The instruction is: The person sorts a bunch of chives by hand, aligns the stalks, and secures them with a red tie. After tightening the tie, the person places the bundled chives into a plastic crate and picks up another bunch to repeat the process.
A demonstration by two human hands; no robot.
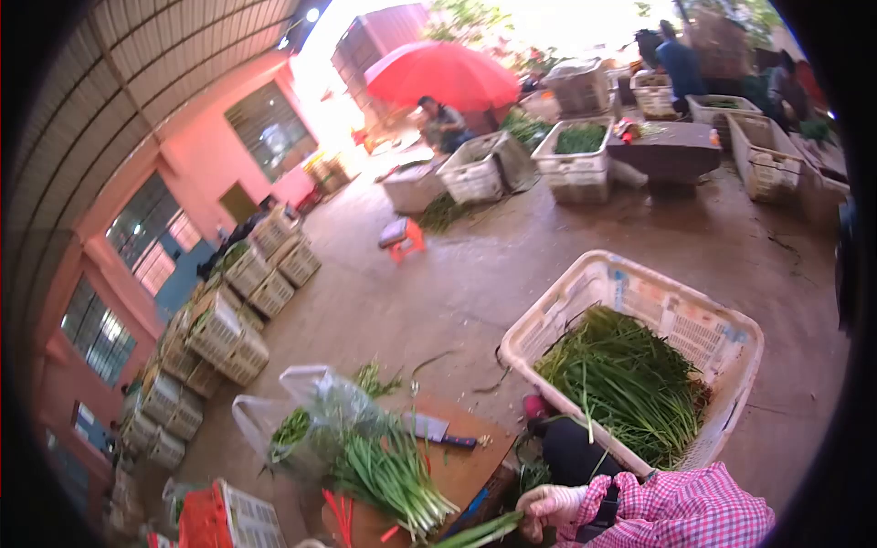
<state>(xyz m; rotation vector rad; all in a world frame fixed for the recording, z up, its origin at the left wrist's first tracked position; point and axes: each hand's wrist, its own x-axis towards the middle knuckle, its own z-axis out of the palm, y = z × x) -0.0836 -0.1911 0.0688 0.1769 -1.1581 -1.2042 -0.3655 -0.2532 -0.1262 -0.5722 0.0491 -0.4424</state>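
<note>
My right hand (548,507), in a pink checked sleeve (676,507), is closed at the bottom of the view around the end of some long green leaves (482,530). These leaves stretch left beyond the lower edge. To their left, a pile of green onions (388,470) with white stems lies on a brown board (489,438). A cleaver (434,426) with a dark handle rests behind the pile. Red strips (340,513) lie beside the stems. I cannot make out my left hand in the view.
A large white crate (740,365) holding long green leaves stands by my leg. A clear plastic bag (311,397) sits behind the board. Stacked crates (224,338) line the left wall. Farther off are a small stool (402,237), a red umbrella (443,78) and people among crates.
</note>
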